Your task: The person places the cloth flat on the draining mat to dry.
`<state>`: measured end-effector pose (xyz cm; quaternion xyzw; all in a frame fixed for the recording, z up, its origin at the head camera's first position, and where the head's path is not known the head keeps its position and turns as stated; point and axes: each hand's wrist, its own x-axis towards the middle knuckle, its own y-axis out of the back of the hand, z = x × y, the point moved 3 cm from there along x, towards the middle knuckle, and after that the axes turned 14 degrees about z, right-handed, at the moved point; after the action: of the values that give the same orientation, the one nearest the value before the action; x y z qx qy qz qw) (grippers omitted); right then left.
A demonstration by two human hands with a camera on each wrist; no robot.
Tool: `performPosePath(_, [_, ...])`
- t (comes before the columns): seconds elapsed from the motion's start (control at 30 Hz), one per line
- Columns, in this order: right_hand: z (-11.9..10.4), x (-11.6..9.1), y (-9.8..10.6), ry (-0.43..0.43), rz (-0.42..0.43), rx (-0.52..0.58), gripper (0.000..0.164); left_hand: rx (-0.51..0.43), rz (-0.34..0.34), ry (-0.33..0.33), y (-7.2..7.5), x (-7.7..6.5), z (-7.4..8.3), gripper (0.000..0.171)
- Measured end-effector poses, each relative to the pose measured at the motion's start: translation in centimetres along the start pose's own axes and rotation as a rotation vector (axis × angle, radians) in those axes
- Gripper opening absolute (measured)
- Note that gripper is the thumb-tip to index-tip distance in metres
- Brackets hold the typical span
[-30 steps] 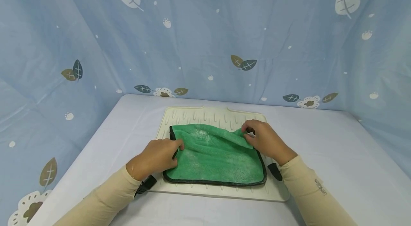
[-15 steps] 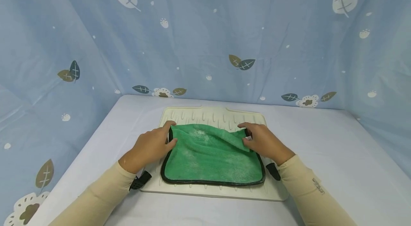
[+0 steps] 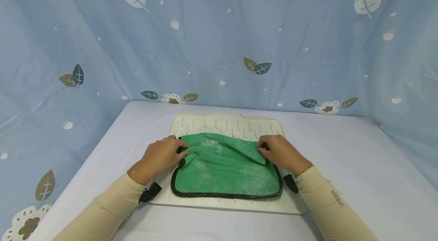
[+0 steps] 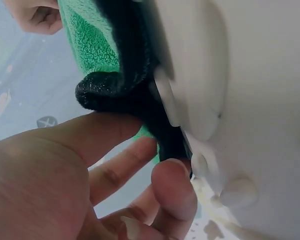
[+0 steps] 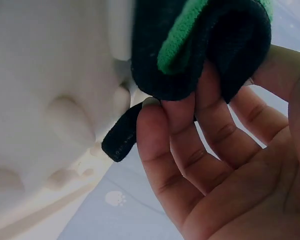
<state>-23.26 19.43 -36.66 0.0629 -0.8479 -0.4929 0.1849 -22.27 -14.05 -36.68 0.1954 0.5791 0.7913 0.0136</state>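
A green plush towel (image 3: 226, 176) with a black bound edge lies folded over on a cream ribbed mat (image 3: 219, 122). Pale dusty patches mark its surface. In the head view, my left hand (image 3: 161, 157) pinches the towel's left side near the far fold, raising small creases. The left wrist view shows the thumb on the black edging (image 4: 105, 90) with the fingers beneath. At the towel's far right, my right hand (image 3: 282, 151) pinches the folded layer. In the right wrist view, its fingers reach under the curled black edge (image 5: 165, 85), and the thumb presses from the other side.
The mat lies on a table with a white cloth (image 3: 342, 165). A blue leaf-print curtain (image 3: 205, 43) stands behind and at both sides. Black wrist devices (image 3: 150, 192) sit under both forearms, close to the mat.
My left hand let go of the towel's left edge, shifted outward and farther along it, and pinches it again. My right fingers parted slightly, then closed on the right edge again, a little lower.
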Motion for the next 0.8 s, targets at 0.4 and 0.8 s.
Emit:
performPosePath(0.4, [0.04, 0.09, -0.11, -0.041, -0.005, -0.011, 0.034, -0.001, -0.011, 0.012, -0.44, 0.07, -0.27, 0.047])
performPosePath(0.8, [-0.17, 0.28, -0.04, 0.031, 0.103, -0.023, 0.029, -0.037, 0.143, -0.038, 0.1, 0.19, 0.12, 0.045])
